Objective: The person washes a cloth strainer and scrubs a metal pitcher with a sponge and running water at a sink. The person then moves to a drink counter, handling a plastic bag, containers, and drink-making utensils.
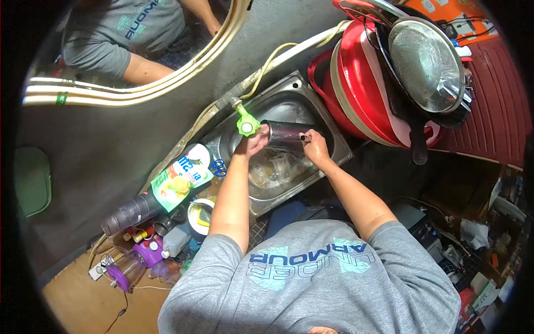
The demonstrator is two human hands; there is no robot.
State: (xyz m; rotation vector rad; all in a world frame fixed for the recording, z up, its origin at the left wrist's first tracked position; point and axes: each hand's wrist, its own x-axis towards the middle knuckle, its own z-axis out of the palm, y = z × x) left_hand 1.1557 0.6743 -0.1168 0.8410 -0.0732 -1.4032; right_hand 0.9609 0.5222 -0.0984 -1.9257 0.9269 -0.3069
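Note:
Over the metal sink (pixel 258 207), a dark purple tumbler (pixel 286 134) lies on its side between my two hands. My left hand (pixel 257 141) is at its open rim, just below the green tap knob (pixel 247 124), with its fingers partly hidden by the rim. My right hand (pixel 316 149) is closed around a small dark, tube-like piece (pixel 303 138) at the tumbler's other end. Below the tumbler, a clear cup (pixel 280 167) rests in the sink basin among what looks like suds.
Left of the sink are a detergent pouch (pixel 177 183), blue scissors (pixel 219 168), a stack of dark cups (pixel 131 214) and a purple-lidded jar (pixel 123 273). At the right stand a red basin (pixel 356 83) and a strainer (pixel 426 64). A mirror (pixel 133 44) hangs upper left.

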